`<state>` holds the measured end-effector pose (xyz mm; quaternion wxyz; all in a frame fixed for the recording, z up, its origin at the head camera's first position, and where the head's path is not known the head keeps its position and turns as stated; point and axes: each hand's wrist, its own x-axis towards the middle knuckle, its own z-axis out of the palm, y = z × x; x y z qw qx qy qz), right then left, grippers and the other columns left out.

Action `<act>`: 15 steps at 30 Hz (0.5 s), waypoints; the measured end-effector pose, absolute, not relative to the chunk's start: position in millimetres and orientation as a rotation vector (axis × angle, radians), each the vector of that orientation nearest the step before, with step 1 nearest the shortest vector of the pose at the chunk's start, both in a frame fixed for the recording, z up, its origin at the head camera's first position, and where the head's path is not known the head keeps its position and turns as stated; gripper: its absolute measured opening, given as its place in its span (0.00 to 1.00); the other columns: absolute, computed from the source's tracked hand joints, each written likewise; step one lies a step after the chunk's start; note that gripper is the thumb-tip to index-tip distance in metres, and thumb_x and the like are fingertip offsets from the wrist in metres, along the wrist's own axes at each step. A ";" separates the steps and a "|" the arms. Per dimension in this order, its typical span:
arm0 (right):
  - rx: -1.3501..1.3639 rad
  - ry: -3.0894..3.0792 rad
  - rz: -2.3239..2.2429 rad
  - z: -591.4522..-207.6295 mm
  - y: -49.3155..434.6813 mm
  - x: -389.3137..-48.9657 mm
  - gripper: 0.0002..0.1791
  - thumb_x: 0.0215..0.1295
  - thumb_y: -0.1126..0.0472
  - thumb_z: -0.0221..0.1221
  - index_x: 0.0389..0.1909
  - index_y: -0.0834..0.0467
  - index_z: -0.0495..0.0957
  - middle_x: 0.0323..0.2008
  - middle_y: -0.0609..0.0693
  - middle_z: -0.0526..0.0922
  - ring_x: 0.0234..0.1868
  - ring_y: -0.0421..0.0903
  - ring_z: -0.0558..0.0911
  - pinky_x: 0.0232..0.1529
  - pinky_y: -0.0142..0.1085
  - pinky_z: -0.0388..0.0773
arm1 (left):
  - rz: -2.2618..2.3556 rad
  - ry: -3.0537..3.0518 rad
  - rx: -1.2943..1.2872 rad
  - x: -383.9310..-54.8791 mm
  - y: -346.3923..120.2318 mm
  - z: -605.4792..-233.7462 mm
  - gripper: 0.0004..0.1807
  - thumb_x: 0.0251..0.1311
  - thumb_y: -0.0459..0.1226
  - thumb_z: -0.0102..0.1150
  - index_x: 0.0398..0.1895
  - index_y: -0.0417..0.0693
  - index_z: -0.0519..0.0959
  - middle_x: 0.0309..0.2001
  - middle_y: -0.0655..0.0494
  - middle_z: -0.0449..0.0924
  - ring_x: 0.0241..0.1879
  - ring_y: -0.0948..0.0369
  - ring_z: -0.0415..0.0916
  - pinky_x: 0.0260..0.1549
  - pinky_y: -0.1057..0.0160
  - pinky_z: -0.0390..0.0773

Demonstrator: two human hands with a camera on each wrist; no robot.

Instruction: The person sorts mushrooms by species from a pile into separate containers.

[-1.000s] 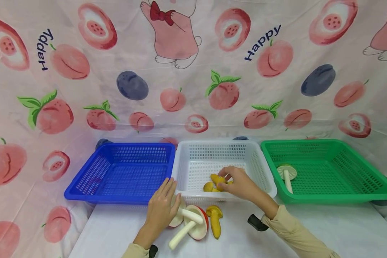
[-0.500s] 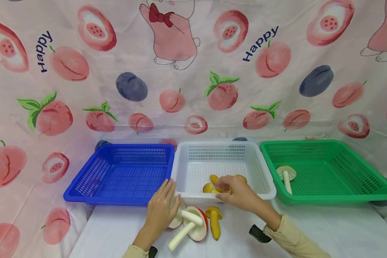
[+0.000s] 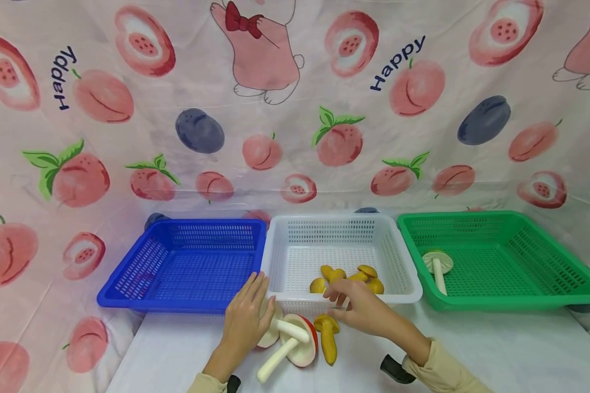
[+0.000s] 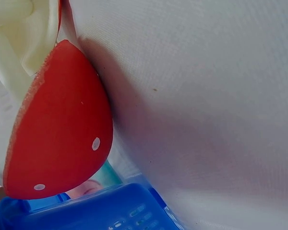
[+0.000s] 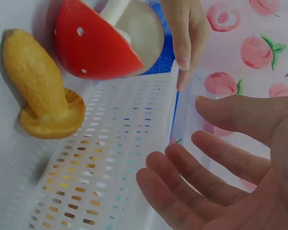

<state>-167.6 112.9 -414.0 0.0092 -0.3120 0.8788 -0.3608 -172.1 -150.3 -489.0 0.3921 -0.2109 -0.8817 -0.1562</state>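
Lying at ten o'clock from the left hand [image 3: 245, 319], the blue basket [image 3: 196, 273] was smooth, slotted plastic. That hand's grip was slack, fingers straight near the basket's rim, no hold seen. Red mushrooms [image 3: 301, 353] leaned at four o'clock from it, smooth-capped, pale-stemmed. The yellow mushroom [image 3: 328, 345] lay on the counter [image 3: 172, 349], about eight o'clock from the right hand [image 3: 363, 307], whose grip hung loosely spread, holding nothing. Probably light, stiff and hardly slippery, that mushroom seemed best held by its bumpy stem.
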 end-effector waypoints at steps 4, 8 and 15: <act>-0.954 2.725 -1.108 -416.6 111.4 -163.4 0.10 0.50 0.59 0.62 0.35 0.54 0.76 0.32 0.41 0.76 0.32 0.42 0.75 0.29 0.29 0.75 | -0.398 -2.221 -0.541 -172.4 -149.6 -488.6 0.23 0.53 0.43 0.51 0.50 0.38 0.74 0.53 0.46 0.72 0.55 0.50 0.66 0.41 0.49 0.73; -0.936 2.694 -1.051 -420.3 110.8 -160.6 0.12 0.51 0.57 0.62 0.37 0.55 0.76 0.33 0.42 0.77 0.35 0.41 0.75 0.32 0.30 0.75 | -0.393 -2.211 -0.544 -173.0 -149.6 -489.4 0.23 0.53 0.43 0.50 0.50 0.38 0.74 0.52 0.46 0.72 0.55 0.50 0.66 0.40 0.49 0.73; -0.936 2.723 -0.833 -431.5 105.6 -155.5 0.17 0.52 0.55 0.60 0.42 0.59 0.77 0.40 0.47 0.79 0.43 0.45 0.76 0.44 0.39 0.73 | -0.394 -2.231 -0.540 -172.5 -150.3 -489.2 0.23 0.54 0.44 0.49 0.50 0.38 0.74 0.53 0.46 0.71 0.56 0.51 0.65 0.42 0.50 0.72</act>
